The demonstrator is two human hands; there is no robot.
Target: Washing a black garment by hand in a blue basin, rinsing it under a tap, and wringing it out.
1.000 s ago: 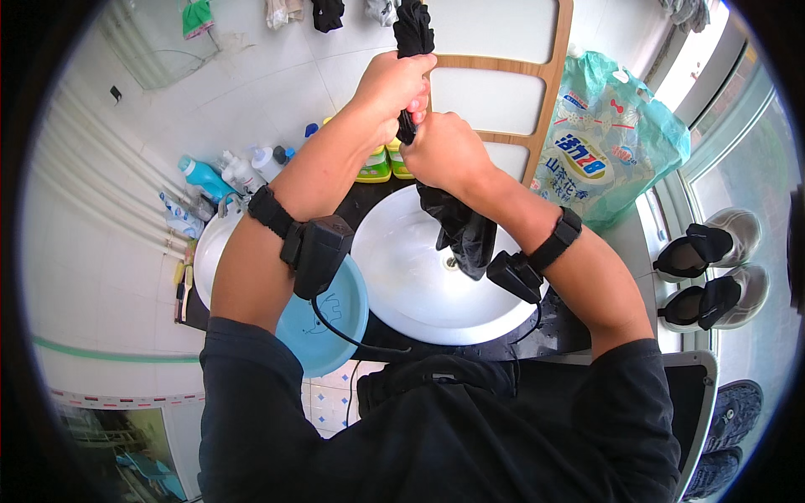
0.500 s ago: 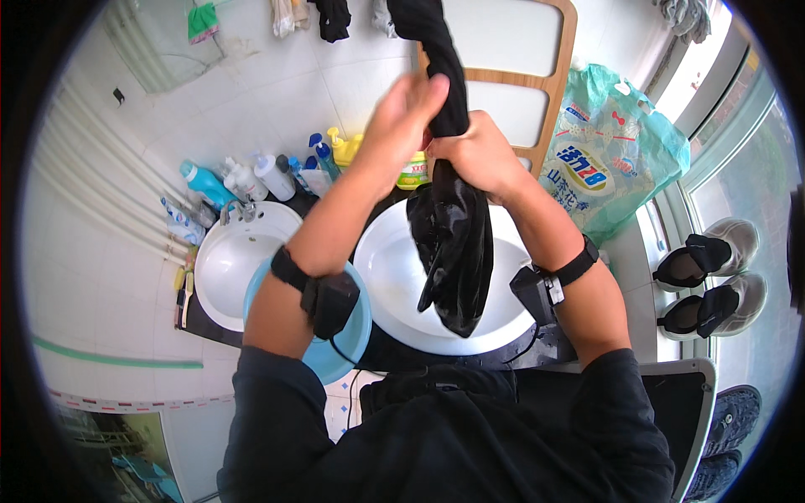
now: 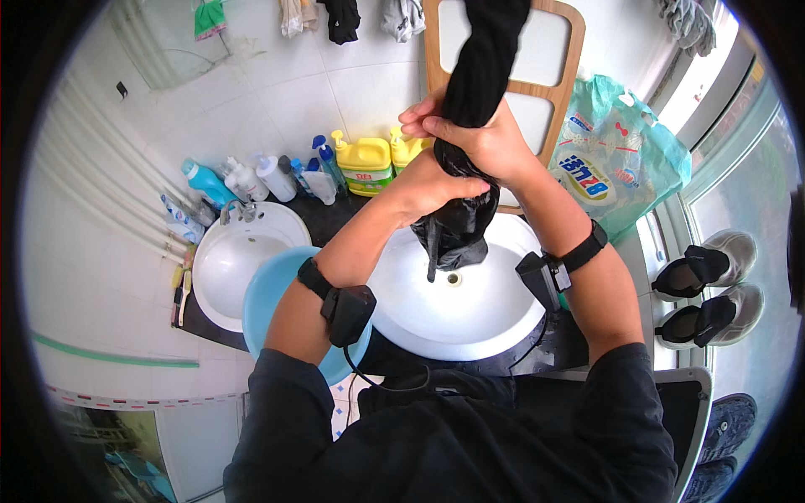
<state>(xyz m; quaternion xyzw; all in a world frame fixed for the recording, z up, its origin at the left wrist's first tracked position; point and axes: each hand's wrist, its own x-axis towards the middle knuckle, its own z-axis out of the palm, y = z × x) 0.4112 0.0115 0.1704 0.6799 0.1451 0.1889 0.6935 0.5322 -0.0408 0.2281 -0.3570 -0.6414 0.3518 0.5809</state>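
Long black cloth (image 3: pixel 476 96) (glossy lower down), bunched, its lower end over the white sink (image 3: pixel 453 323)

Black cloth (image 3: pixel 474 92) — white basin (image 3: pixel 457 327)

One left hand (image 3: pixel 432 186) plus one right hand (image 3: pixel 493 147), so two, and a single black cloth (image 3: pixel 482 71). White sinks (image 3: pixel 453 323)? Two, no kidding. Just one blue basin (image 3: pixel 270 289) tho. I count two yellow pump jugs (image 3: pixel 364 156) from here. Green plastic bag (image 3: pixel 629 155), one. Pale shoes (image 3: pixel 738 310), two, dark shoes (image 3: pixel 728 426), another two. Oh, and two black wrist gadgets (image 3: pixel 349 313) lol.
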